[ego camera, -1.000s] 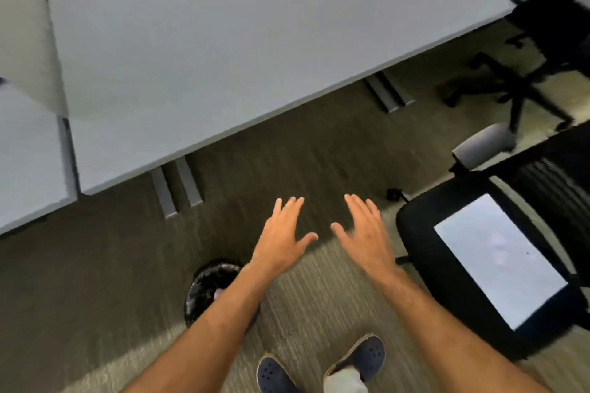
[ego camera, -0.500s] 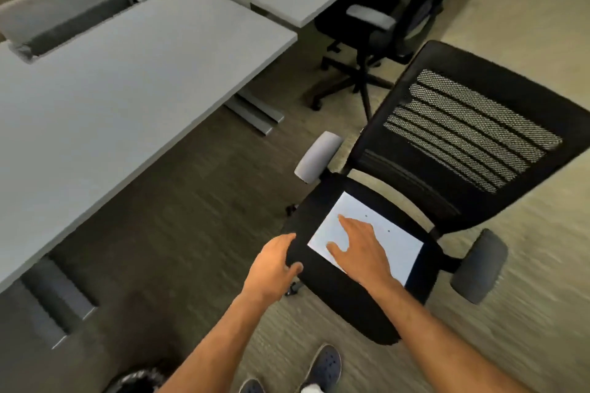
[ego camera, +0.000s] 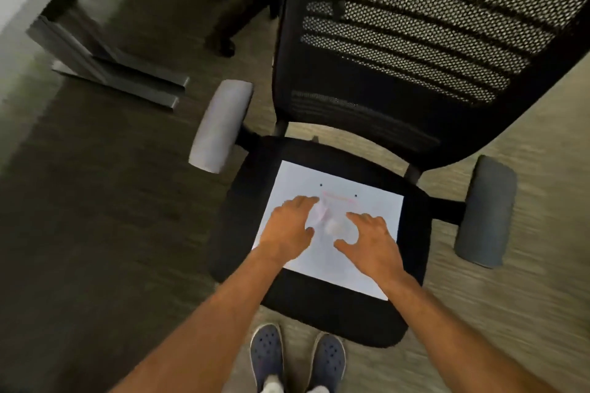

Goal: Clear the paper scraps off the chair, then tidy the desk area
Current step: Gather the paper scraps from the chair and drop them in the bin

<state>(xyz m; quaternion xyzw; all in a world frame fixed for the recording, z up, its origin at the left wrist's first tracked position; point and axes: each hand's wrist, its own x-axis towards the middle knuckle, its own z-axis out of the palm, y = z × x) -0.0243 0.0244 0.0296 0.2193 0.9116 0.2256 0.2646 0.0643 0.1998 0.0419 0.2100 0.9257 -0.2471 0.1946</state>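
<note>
Hands are working over the seat in the head view, the only view here: the left hand [ego camera: 287,226] and the right hand [ego camera: 370,241] are lying on a white sheet [ego camera: 338,268] that is covering the middle of the black chair [ego camera: 335,319] seat, fingers spread and curving inward toward each other. Between them, pale crumpled paper scraps [ego camera: 325,217] are sitting on the sheet; the blur is hiding whether either hand is actually pinching them or only touching, so I cannot tell. Two small dark specks are lying farther up the sheet, toward the mesh backrest [ego camera: 415,41]. Risk, as I judge it: scraps are light, so a quick sweep could be flicking them off the seat edge onto the carpet [ego camera: 95,233], or dragging the loose sheet along. No bin or other container is showing, so nothing is holding anything yet.
</note>
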